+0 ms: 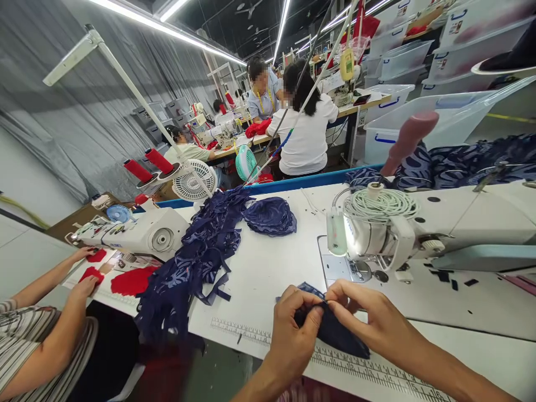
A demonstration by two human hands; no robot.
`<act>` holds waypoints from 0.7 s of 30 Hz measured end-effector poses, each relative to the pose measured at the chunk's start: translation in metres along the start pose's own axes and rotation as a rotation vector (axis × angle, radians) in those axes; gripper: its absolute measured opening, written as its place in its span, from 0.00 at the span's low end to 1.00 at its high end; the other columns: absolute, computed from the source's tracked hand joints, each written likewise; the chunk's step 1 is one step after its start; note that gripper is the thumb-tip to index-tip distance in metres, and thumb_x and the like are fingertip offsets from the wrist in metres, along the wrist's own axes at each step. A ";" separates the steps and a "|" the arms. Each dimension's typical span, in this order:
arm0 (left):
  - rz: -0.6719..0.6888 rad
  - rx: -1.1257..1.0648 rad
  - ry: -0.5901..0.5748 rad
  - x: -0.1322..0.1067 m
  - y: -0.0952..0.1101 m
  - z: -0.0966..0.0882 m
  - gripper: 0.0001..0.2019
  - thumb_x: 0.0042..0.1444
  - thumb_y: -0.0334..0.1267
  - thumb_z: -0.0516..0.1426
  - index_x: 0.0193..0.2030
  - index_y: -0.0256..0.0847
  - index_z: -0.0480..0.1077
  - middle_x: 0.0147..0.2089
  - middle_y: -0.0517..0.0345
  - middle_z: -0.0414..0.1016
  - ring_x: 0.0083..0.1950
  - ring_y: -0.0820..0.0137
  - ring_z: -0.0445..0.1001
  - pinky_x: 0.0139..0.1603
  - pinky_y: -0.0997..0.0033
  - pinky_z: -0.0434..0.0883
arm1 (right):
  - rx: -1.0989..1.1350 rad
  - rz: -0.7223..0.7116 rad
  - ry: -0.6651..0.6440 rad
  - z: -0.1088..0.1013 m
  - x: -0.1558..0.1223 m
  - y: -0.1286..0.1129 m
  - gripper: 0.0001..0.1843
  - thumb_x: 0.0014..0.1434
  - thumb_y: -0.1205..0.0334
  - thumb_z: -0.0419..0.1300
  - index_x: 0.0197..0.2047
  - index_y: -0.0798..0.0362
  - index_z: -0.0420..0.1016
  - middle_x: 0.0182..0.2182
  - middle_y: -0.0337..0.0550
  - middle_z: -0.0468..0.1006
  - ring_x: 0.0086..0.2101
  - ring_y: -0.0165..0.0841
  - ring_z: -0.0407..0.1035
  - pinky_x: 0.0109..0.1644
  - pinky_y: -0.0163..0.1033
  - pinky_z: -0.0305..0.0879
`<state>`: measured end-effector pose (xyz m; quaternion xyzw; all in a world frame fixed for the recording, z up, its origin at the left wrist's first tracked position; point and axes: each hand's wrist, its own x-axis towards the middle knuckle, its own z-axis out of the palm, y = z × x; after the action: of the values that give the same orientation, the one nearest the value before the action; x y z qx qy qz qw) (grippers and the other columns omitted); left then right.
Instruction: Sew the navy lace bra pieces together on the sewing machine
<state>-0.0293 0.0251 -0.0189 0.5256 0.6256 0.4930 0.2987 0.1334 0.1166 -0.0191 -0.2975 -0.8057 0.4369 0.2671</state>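
A small navy fabric piece is held between both hands over the table's front edge, above the printed ruler. My left hand pinches its upper edge between thumb and fingers. Close beside it, my right hand pinches the same edge, the fingertips of both hands nearly meeting. Part of the fabric is hidden behind the fingers. Just beyond my hands stands a sewing machine with its lamp lit over the metal needle plate.
A heap of navy fabric strips hangs over the table's left side, beside a stack of navy cup-shaped pieces. At left, a co-worker's hands handle red fabric at another machine. Navy bundles lie behind my machine.
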 end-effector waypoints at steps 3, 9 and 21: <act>-0.042 -0.020 0.012 0.002 0.005 0.004 0.02 0.57 0.33 0.62 0.33 0.41 0.75 0.34 0.59 0.72 0.37 0.69 0.70 0.39 0.71 0.65 | -0.038 -0.037 0.043 0.001 -0.006 0.006 0.12 0.68 0.56 0.51 0.32 0.48 0.63 0.26 0.36 0.69 0.26 0.30 0.63 0.29 0.35 0.60; -0.016 -0.034 -0.023 0.002 0.002 0.017 0.08 0.60 0.38 0.61 0.30 0.40 0.73 0.32 0.59 0.73 0.36 0.69 0.71 0.39 0.72 0.67 | -0.134 -0.104 0.089 -0.003 -0.022 0.002 0.11 0.69 0.60 0.51 0.33 0.49 0.65 0.27 0.35 0.70 0.28 0.28 0.64 0.33 0.35 0.61; 0.069 0.157 -0.131 0.007 -0.017 0.024 0.12 0.67 0.43 0.53 0.33 0.43 0.69 0.34 0.59 0.69 0.38 0.67 0.70 0.40 0.71 0.65 | -1.101 0.313 0.504 -0.125 -0.081 0.089 0.18 0.66 0.72 0.47 0.40 0.58 0.79 0.37 0.61 0.80 0.42 0.47 0.75 0.28 0.40 0.55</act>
<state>-0.0160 0.0400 -0.0414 0.5998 0.6230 0.4170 0.2796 0.2970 0.1666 -0.0506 -0.5999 -0.7719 -0.0922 0.1893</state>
